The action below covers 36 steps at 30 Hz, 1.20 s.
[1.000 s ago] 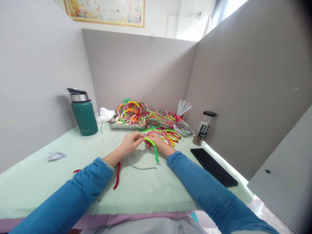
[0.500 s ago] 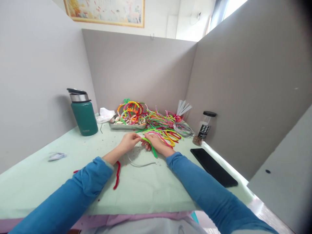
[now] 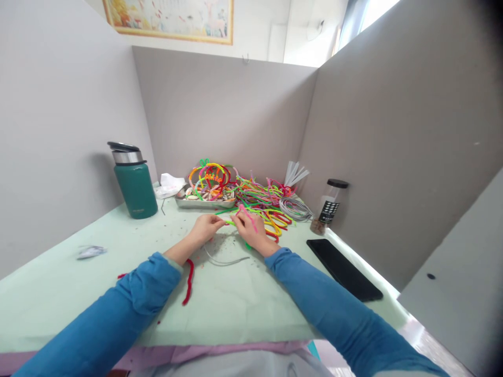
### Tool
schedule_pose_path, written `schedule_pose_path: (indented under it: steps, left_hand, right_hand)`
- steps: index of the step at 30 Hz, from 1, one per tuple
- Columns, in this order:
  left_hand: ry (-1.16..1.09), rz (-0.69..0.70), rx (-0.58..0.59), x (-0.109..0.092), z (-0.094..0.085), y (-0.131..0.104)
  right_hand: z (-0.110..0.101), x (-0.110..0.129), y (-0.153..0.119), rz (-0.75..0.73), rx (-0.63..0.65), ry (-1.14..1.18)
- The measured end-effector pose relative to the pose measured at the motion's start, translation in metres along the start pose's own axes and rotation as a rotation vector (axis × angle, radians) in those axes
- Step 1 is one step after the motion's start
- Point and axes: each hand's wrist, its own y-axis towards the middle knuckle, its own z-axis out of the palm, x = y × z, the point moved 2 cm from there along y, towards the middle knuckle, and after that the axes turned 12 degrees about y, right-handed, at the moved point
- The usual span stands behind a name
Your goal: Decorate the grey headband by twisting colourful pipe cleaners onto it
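My left hand (image 3: 206, 229) pinches one end of a bright green fuzzy stem (image 3: 230, 222) above the middle of the table. Close beside it on the right, my right hand (image 3: 249, 230) has its fingers closed on the same stem. A pink fuzzy stem (image 3: 248, 217) lies across the back of my right hand. Below both hands a thin grey wire (image 3: 226, 263) curves over the cloth. One red fuzzy stem (image 3: 189, 283) rests near my left sleeve.
A green bottle (image 3: 136, 189) stands at the left. Behind my hands are a metal tray (image 3: 204, 204) and a heap of coloured stems (image 3: 261, 191). To the right are coiled wire (image 3: 296, 209), a clear jar (image 3: 329, 207) and a black phone-like slab (image 3: 343, 269).
My right hand has turned and shifted slightly left. The green stem's hanging end is now mostly hidden under it, and the pink stem has swung up over the hand.
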Motion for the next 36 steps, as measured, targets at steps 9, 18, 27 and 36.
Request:
schedule_pose_path:
  steps: [9, 18, 27, 36]
  left_hand:
    - [-0.022, 0.029, 0.002, 0.008, 0.002, 0.005]
    - [-0.035, 0.013, 0.005, 0.011, 0.004, 0.006]
    - [-0.059, 0.021, 0.016, 0.015, 0.006, 0.008]
    - [-0.103, 0.002, 0.026, 0.017, 0.007, 0.009]
  right_hand:
    - [0.007, 0.018, -0.005, -0.285, 0.194, -0.327]
    - [0.010, 0.021, -0.007, -0.271, 0.220, -0.440]
    - [0.007, 0.024, -0.006, -0.279, 0.164, -0.426]
    - [0.014, 0.023, -0.008, -0.305, 0.225, -0.498]
